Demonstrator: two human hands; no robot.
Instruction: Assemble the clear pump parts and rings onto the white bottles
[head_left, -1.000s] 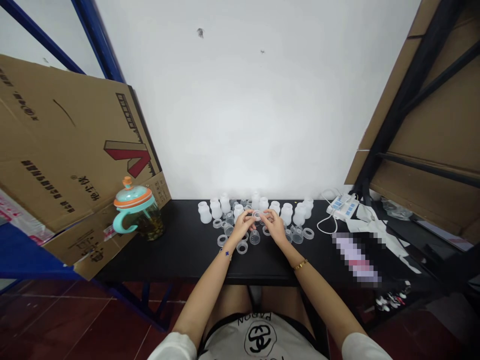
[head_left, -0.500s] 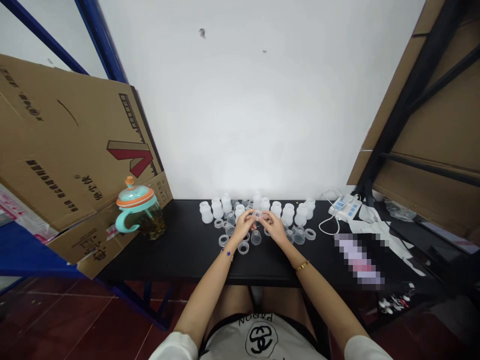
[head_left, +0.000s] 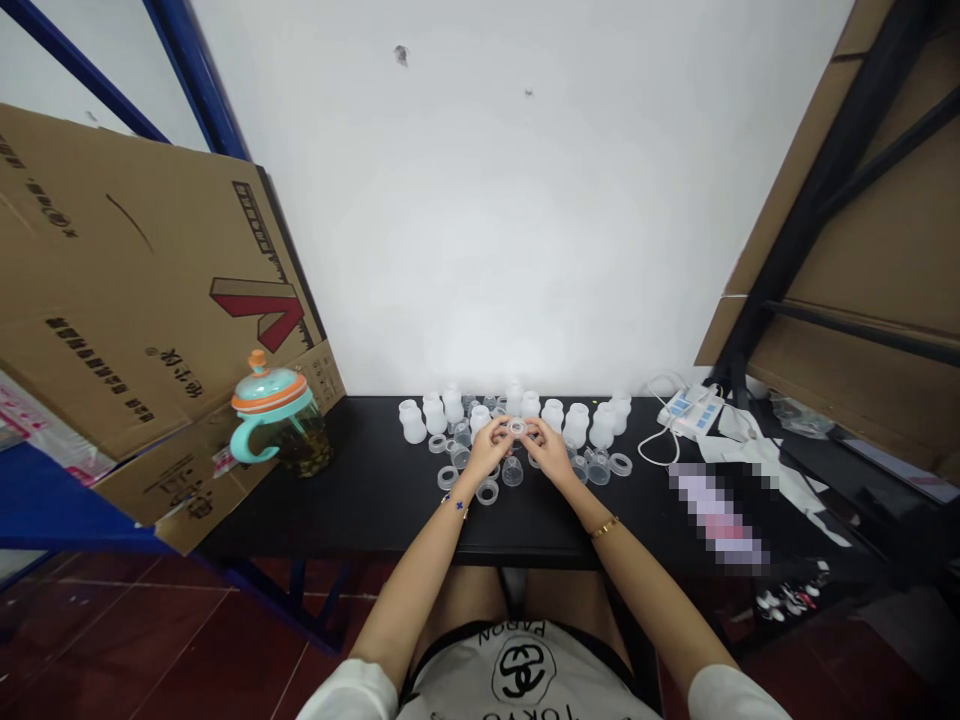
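Wall (head_left: 480, 220) backs the black counter (head_left: 382, 500); prob why the parts can run right up to the far edge. Carton (head_left: 142, 280) leans at L end. Jug (head_left: 300, 435) sits next to it, prob kept off to the side so elbows don't catch it. Power strip (head_left: 694, 412) at R, cord looped, likewise out of the hands' way, I'd guess.

L hand (head_left: 486, 447) and R hand (head_left: 549, 448) meet mid-counter over the parts, wrists low, prob for steadiness. Bottles (head_left: 412, 422) stand upright in a rough row at back; looks like they're there to leave the near strip for small stuff. Clear cups (head_left: 512, 471) and loose rings (head_left: 487, 501) lie scattered in front, within easy reach.

Held ring (head_left: 516, 432): up off the counter, between both hands. Each grip is pinched on it w/ fingertips, opp sides, approx flat; prob for even ctrl. Fine detail too small to tell.
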